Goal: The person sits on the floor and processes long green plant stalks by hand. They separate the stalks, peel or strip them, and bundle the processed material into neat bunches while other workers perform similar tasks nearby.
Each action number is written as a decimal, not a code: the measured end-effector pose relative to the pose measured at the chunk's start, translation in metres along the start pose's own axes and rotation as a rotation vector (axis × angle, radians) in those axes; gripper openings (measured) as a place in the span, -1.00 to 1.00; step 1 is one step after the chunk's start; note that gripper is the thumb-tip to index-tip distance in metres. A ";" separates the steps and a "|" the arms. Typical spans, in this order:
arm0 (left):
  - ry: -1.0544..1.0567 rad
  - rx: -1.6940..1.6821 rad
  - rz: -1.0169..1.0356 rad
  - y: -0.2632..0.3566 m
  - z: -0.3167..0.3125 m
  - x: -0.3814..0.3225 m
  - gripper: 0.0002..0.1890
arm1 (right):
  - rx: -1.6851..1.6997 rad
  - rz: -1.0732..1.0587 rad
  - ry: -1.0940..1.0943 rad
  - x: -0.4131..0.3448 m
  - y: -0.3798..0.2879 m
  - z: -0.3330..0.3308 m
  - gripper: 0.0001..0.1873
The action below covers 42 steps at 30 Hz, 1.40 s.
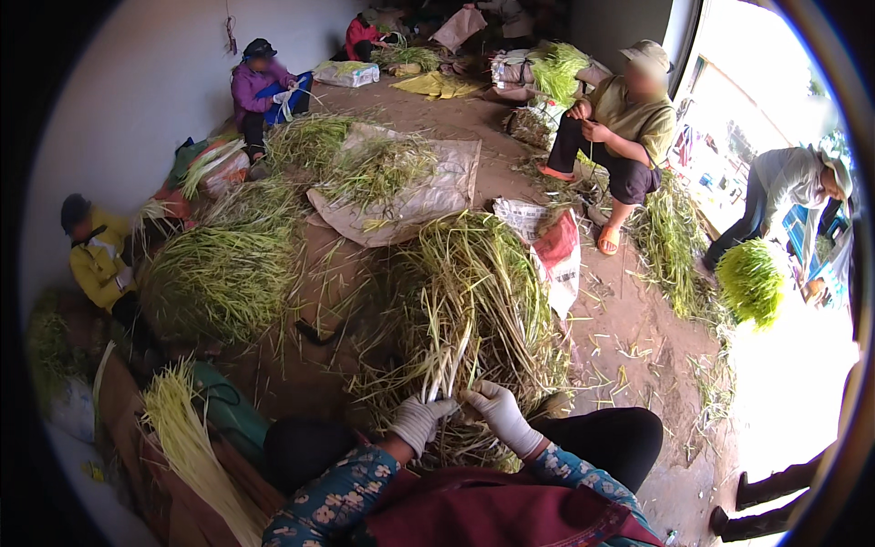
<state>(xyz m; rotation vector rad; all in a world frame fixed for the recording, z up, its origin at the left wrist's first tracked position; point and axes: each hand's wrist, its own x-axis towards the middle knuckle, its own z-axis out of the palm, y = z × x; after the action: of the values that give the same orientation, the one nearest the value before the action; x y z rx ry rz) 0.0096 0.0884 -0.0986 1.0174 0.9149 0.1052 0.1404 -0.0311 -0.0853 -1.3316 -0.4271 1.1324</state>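
Note:
My left hand [422, 420], in a white knit glove, grips a few pale stalks [448, 366] with white lower ends. They point away from me, over a large heap of long-leaved green stalks [492, 287] in front of my knees. Close on the right, my right hand [502, 414], gloved too, has its fingers bent towards the stalks. Whether a thin leaf is pinched between those fingertips is too small to tell. Beside my left leg lies a neat bundle of pale yellow-green stalks [198, 444].
Another green heap [222, 280] lies at left, near a seated person in yellow [99, 260]. A woven sack [454, 178] spreads beyond my heap. Someone in orange sandals [625, 130] sits at right; another person [786, 184] bends in the bright doorway by a green bundle [752, 280].

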 end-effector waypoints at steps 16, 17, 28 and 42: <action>0.167 -0.542 0.200 0.039 -0.065 0.015 -0.88 | 0.648 -0.712 0.523 -0.021 -0.084 -0.135 -0.81; 0.177 -0.490 0.212 0.041 -0.061 0.013 -0.89 | 0.485 -0.656 0.567 -0.021 -0.080 -0.135 -0.82; 0.063 -0.108 0.189 0.004 -0.003 0.013 -0.85 | -0.388 -0.024 -0.098 -0.009 -0.024 -0.029 -0.70; -0.114 0.053 -0.075 0.006 0.003 -0.005 -0.89 | 0.112 0.015 0.050 -0.009 -0.020 -0.022 -0.86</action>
<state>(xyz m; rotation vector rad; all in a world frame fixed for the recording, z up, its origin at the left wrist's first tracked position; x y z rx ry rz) 0.0103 0.0873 -0.0906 1.0261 0.8538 -0.0397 0.1619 -0.0467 -0.0695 -1.2636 -0.3130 1.1169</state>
